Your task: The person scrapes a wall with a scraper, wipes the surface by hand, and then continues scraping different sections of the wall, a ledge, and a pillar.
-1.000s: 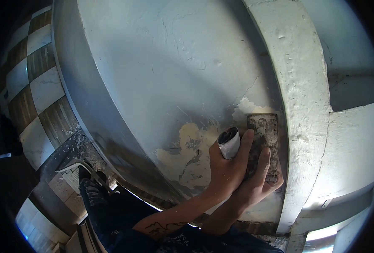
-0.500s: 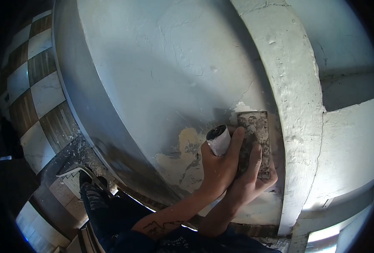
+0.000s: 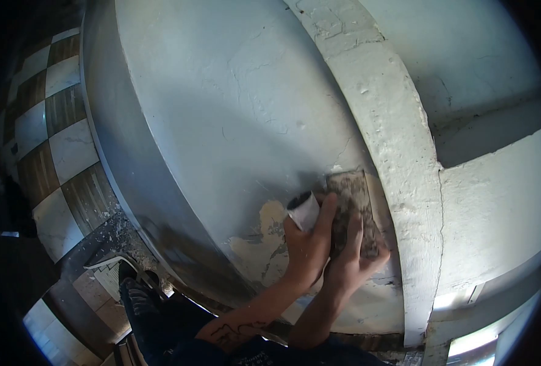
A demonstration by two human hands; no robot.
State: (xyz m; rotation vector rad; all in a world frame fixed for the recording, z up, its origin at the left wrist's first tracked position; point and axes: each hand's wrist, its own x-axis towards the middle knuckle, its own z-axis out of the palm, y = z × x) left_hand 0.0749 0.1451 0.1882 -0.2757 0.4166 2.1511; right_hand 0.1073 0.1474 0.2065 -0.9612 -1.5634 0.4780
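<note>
A worn, mottled rectangular block [image 3: 354,207] lies against the painted wall [image 3: 191,110], near its raised vertical edge. My right hand [image 3: 359,259] grips the block from below, fingers spread along its face and side. A whitish rolled tube or cylinder with a dark open end [image 3: 304,212] is held in my left hand [image 3: 310,247], whose thumb side presses beside the block. Both hands touch each other at the wrists. Left of them, a patch of bare yellowish plaster [image 3: 270,219] shows where paint is gone.
A raised pale beam [image 3: 374,116] runs down the wall to the right, with a recess [image 3: 484,137] beyond. Checkered floor tiles [image 3: 72,140] lie at left. Paint debris [image 3: 127,235] and a white-edged object [image 3: 109,263] are near my foot.
The view has shifted, so the wall and beam appear further left. The hands and block sit slightly lower and further left in the picture, with the grip unchanged.
</note>
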